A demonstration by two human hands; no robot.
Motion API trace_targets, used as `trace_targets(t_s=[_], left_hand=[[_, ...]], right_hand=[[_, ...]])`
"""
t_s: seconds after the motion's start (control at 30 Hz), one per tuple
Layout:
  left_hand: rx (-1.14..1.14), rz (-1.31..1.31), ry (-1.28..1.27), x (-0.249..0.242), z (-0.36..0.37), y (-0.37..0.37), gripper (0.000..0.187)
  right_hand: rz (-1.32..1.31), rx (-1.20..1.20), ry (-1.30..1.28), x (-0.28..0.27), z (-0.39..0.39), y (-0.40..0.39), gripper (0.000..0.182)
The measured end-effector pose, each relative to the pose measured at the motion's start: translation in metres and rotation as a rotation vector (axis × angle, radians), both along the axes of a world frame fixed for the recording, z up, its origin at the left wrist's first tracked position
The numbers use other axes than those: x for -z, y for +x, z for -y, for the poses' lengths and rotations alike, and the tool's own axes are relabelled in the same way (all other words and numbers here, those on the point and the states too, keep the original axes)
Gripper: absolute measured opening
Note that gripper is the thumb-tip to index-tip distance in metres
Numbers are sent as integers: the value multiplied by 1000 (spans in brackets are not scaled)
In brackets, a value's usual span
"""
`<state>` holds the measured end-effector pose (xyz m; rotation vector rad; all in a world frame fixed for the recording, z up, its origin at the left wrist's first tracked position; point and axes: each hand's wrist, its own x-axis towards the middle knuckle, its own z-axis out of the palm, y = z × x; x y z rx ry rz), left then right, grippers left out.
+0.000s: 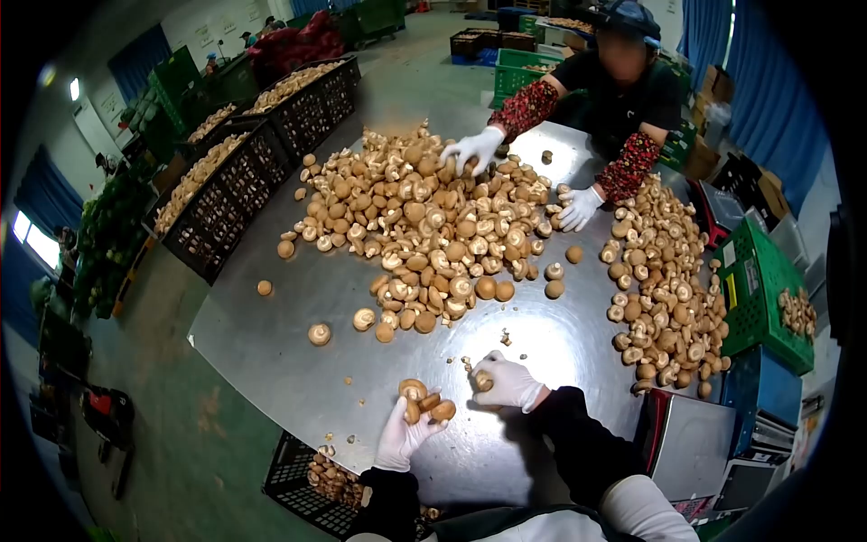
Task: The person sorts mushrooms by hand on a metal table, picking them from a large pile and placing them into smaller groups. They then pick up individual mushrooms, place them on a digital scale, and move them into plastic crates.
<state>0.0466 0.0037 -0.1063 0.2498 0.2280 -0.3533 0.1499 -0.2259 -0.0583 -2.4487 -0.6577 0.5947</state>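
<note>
Low, left hand (404, 436) tilted upward — fingers cupping mushrooms (426, 403), right hand (508, 383) reaching inward; fingers curled round one

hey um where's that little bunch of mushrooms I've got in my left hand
In the head view, the bunch of mushrooms sits low, just left of centre, in your left hand, over the metal table and left of your right hand.
</note>
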Motion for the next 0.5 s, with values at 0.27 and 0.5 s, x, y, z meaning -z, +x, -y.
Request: trace_targets(t_s=[0.27, 0.5], left_hand=[[233, -26, 432, -11, 5, -18, 43], [198, -96, 197, 20, -11, -28, 42]], right_hand=[[140, 35, 283, 5, 16, -51, 46], [200, -233, 30, -1, -2, -52, 44]])
